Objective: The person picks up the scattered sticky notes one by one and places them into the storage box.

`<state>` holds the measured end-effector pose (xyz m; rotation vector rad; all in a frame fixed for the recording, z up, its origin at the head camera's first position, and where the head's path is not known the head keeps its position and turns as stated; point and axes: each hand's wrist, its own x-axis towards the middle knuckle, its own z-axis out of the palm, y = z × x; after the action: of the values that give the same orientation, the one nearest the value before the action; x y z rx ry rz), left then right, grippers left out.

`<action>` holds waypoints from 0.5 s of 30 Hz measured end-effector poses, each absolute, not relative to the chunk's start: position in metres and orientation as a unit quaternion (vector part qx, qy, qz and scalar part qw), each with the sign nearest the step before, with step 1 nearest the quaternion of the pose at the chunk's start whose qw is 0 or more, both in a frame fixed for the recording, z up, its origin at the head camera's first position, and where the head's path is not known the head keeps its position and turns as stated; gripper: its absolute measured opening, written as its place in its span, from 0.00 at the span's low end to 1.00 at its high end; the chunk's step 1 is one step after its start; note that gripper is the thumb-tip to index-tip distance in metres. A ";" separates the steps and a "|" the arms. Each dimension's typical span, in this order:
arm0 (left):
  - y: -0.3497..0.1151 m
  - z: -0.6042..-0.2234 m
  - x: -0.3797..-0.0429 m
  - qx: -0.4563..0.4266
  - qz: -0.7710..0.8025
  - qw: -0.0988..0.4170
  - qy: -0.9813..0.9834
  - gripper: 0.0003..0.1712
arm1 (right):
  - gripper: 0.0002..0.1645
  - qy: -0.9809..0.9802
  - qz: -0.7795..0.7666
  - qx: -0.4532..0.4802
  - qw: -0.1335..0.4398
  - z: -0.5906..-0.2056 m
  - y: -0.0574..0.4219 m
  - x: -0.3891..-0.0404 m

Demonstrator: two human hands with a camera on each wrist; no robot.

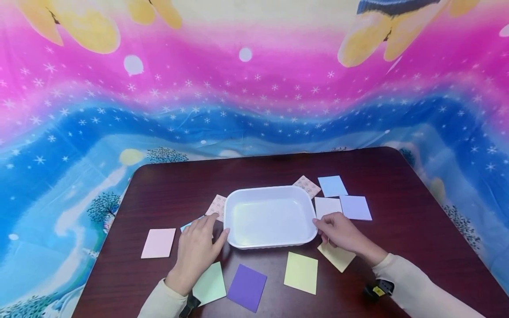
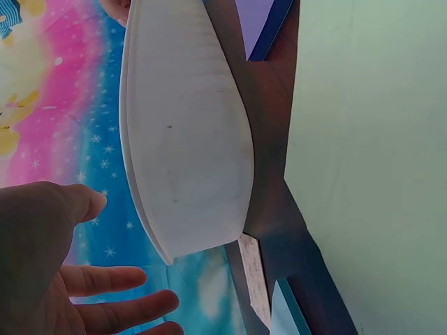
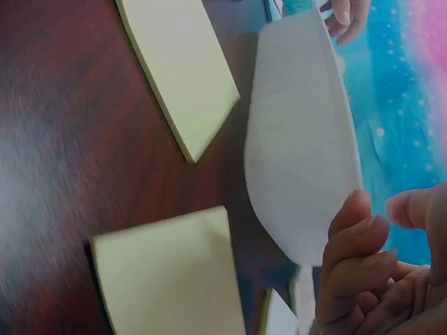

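Observation:
A white plastic tray (image 1: 274,238) with a rounded rim sits in the middle of the table, its inside bare. My right hand (image 1: 338,229) pinches the tray's right rim, fingers curled below. The right wrist view shows the right thumb and forefinger at the rim of the tray (image 3: 300,139). My left hand (image 1: 199,245) is beside the tray's left end, thumb tip close to the rim. The left fingers spread loosely and hold nothing in the left wrist view. Below the left hand lies a pale green sticky-note block (image 1: 210,285); a yellow one (image 1: 337,257) is partly under the right hand.
On the dark wooden table (image 1: 183,181) lie more square note blocks: pink (image 1: 158,243), purple (image 1: 247,288), yellow (image 1: 301,273), lilac (image 1: 355,207), light blue (image 1: 332,186) and white (image 1: 328,206). Two patterned ones (image 1: 307,186) stick out from behind the tray. A printed curtain (image 1: 246,101) hangs behind.

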<state>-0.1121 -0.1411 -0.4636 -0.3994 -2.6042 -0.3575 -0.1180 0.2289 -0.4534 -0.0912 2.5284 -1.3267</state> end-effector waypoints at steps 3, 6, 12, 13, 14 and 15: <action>-0.142 -0.464 -0.112 -0.146 -0.129 0.240 -0.951 0.29 | 0.28 0.896 -0.429 -0.041 0.108 -0.450 0.234 -0.119; -0.143 -0.463 -0.112 -0.146 -0.131 0.239 -0.951 0.29 | 0.24 0.908 -0.408 -0.052 0.077 -0.447 0.240 -0.120; -0.144 -0.457 -0.109 -0.147 -0.143 0.222 -0.953 0.31 | 0.17 0.931 -0.355 -0.087 -0.008 -0.440 0.246 -0.118; -0.144 -0.456 -0.108 -0.146 -0.145 0.216 -0.955 0.32 | 0.20 0.935 -0.342 -0.090 -0.020 -0.439 0.246 -0.117; -0.144 -0.455 -0.108 -0.145 -0.145 0.208 -0.956 0.33 | 0.23 0.939 -0.330 -0.094 -0.029 -0.437 0.246 -0.116; -0.144 -0.453 -0.107 -0.145 -0.145 0.201 -0.958 0.34 | 0.26 0.942 -0.320 -0.093 -0.031 -0.435 0.247 -0.116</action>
<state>-0.1073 -0.1437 -0.4533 -0.4043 -2.6757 -0.4049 -0.1159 0.2468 -0.4355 -0.2977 3.0201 -1.0258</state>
